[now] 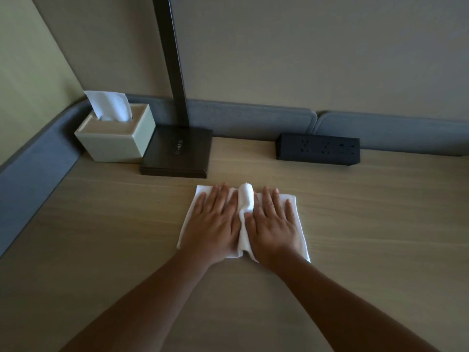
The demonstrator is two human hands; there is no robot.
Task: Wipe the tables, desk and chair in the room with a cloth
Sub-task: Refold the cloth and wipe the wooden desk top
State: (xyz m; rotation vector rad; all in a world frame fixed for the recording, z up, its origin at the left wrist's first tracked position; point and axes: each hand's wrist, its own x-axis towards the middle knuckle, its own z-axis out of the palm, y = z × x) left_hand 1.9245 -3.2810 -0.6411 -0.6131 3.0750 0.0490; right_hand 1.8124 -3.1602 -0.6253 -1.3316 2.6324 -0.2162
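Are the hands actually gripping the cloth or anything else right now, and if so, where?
Nothing is gripped. The left hand and right hand lie flat with straight fingers, pressing the white cloth onto the desk, one each side of its raised middle fold.

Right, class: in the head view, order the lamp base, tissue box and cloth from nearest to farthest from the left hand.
1. cloth: pressed flat under the left hand.
2. lamp base: ahead, slightly left.
3. tissue box: far left corner, beyond the lamp base.

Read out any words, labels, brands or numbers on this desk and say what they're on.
No legible text anywhere.
Lamp base: small pale control marks, too small and blurred to read.
Power strip, tissue box, cloth: no print visible.
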